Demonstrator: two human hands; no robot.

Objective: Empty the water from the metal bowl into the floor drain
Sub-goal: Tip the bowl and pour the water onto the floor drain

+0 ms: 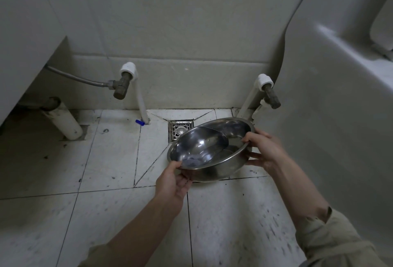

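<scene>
A shiny metal bowl [221,136] is held low over the white tiled floor, tilted with its left side lower, and water lies pooled in that lower part. My left hand [173,181] grips the near left rim from below. My right hand [265,149] holds the right rim, thumb on top. The square metal floor drain [177,128] sits just beyond the bowl's far left edge, and the bowl hides part of it.
Two white pipes with brass valves [122,86] [271,96] rise from the floor by the back wall. A large white toilet body [331,100] stands on the right. On the left a thick white waste pipe [63,121] runs under a cabinet. A small blue piece [139,122] lies near the left pipe.
</scene>
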